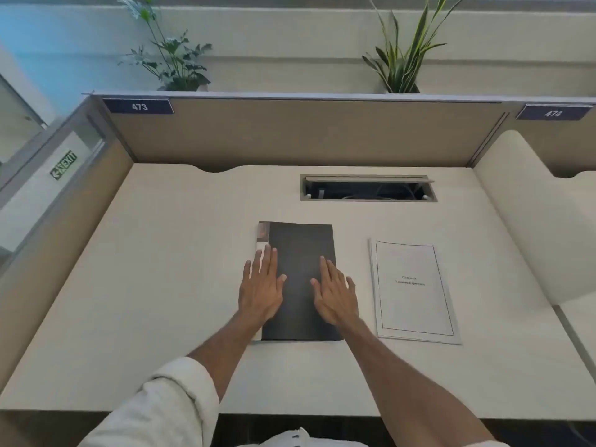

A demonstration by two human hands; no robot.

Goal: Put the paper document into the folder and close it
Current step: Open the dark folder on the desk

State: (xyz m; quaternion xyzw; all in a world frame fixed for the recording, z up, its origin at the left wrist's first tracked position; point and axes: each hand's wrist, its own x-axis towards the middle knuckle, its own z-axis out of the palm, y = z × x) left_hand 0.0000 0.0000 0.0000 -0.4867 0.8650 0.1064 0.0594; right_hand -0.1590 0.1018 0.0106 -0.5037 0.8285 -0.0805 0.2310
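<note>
A dark grey folder (300, 243) lies closed and flat in the middle of the desk, with a pale strip showing along its left edge. My left hand (261, 285) rests flat on the folder's left edge, fingers spread. My right hand (337, 293) lies flat on the folder's right half, fingers apart. Neither hand grips anything. The paper document (414, 290), a white stack with a bordered title page, lies on the desk to the right of the folder, apart from it.
The pale desk (161, 285) is boxed in by tan partition walls (290, 137) at the back and left. An open cable slot (367, 188) sits behind the folder. A curved white divider (522, 221) rises at the right. Two plants stand beyond the partition.
</note>
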